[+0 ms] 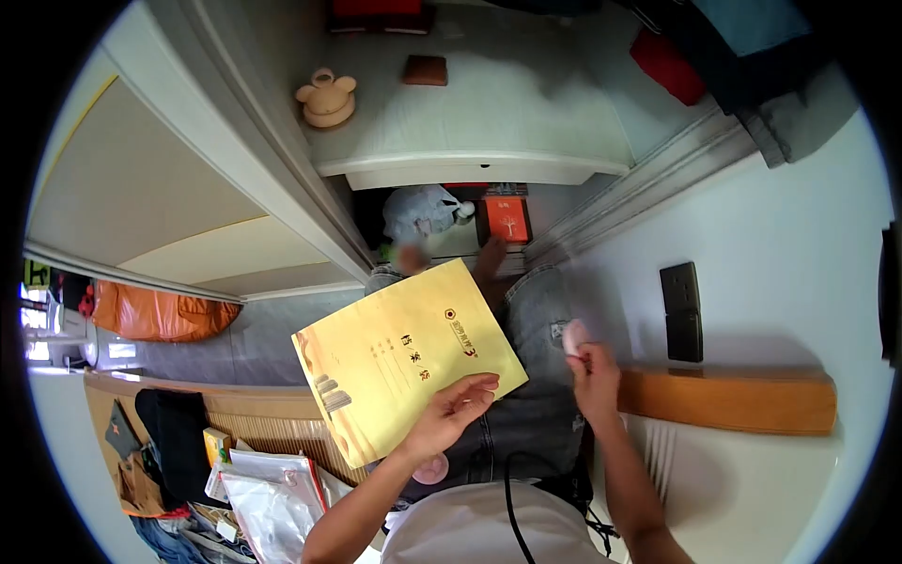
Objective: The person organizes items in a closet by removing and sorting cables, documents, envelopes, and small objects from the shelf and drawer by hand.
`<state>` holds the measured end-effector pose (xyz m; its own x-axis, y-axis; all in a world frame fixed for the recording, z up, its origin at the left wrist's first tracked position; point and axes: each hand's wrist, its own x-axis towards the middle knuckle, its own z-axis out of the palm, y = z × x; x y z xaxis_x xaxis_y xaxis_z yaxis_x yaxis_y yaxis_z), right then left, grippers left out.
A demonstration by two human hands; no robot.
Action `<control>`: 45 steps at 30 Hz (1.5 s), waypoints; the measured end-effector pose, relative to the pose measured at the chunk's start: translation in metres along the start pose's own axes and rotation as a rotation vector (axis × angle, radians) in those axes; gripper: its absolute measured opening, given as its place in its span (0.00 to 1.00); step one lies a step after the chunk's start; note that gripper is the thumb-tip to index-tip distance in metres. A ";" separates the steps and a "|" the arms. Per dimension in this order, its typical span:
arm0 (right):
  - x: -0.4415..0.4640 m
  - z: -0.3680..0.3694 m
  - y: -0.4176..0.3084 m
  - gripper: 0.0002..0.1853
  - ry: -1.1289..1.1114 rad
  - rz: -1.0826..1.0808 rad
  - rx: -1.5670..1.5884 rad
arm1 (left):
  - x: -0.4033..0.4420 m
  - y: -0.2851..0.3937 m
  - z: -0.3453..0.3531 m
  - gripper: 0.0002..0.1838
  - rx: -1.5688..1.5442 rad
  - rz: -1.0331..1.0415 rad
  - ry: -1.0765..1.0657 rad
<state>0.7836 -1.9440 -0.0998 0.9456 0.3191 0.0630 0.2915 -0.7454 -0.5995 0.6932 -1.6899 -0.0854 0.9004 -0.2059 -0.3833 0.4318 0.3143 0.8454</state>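
A yellow paper document envelope (395,348) with printed Chinese characters lies tilted across my lap. Over its lower right part rests my left hand (456,409), fingers stretched out and nothing visible in them; whether it presses on the paper I cannot tell. My right hand (594,376), to the right of the envelope, pinches a small pale pink rounded piece (575,336); its exact kind is unclear. A similar round pink piece (430,468) shows on my lap beside my left wrist, partly covered by the forearm.
Ahead stands an open cabinet with a shelf (507,122) bearing a beige bear-eared object (327,99) and a brown wallet-like item (426,70). Below are a plastic bag (418,211) and a red box (507,219). Plastic-covered papers (272,498) lie at left; a wooden rail (733,402) runs right.
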 end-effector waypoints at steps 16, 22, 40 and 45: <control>-0.007 -0.029 -0.094 0.18 -0.151 0.324 1.631 | 0.005 0.050 0.046 0.23 0.483 0.568 0.289; 0.003 -0.019 -0.107 0.22 -0.281 0.260 1.766 | -0.016 0.073 0.036 0.25 0.677 0.772 0.493; -0.033 0.055 -0.100 0.28 -0.584 0.506 1.814 | -0.106 0.008 -0.012 0.25 0.600 -0.066 0.197; -0.022 0.047 -0.121 0.26 -0.551 0.424 1.927 | -0.094 0.043 -0.011 0.26 0.487 0.335 0.399</control>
<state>0.7206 -1.8333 -0.0659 0.6568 0.7100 -0.2540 -0.7354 0.5286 -0.4241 0.6279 -1.6467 -0.0176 0.9715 0.2137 -0.1024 0.1396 -0.1673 0.9760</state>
